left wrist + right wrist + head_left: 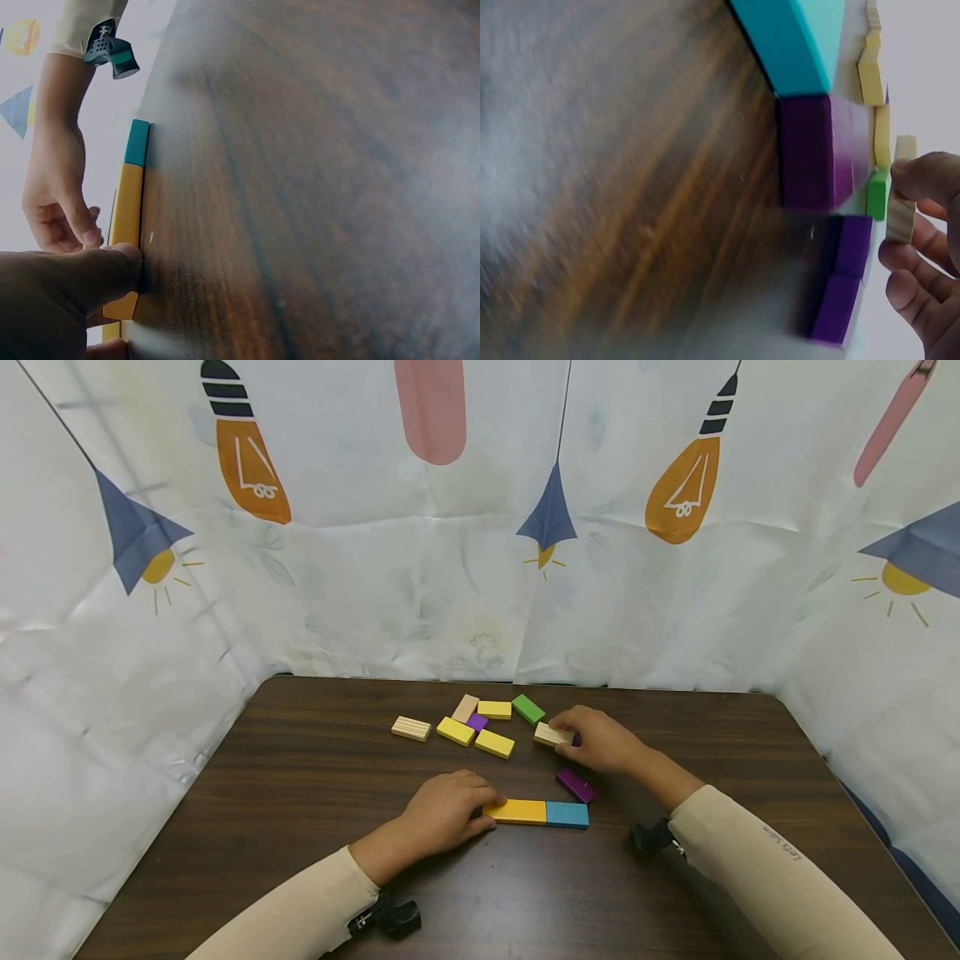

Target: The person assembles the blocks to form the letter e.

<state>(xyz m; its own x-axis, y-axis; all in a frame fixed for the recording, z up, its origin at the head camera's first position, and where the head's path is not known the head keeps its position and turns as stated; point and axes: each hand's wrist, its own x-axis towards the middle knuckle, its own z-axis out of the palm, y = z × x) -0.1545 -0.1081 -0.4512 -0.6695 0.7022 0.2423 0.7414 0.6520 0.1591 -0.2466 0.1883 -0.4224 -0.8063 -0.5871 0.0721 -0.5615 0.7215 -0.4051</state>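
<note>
On the near part of the table, my left hand (448, 812) pinches the left end of a row, thumb on the near side. The row joins a yellow-orange stretch (517, 812) to a blue block (567, 814) at its right end. Farther off and to the right, my right hand (600, 739) holds a plain wooden block (901, 217) between thumb and fingers. In the right wrist view this block appears raised past the purple blocks (853, 247). Between the hands a dark purple block (576, 785) lies aslant, close behind the blue end.
Beyond the hands lies a loose group: several yellow blocks (495, 744), a green block (528, 709), a pinkish wooden block (465, 707) and a small purple piece (477, 722). A grooved wooden block (411, 729) lies at its left. A printed white curtain (420, 602) stands behind the dark table (300, 793).
</note>
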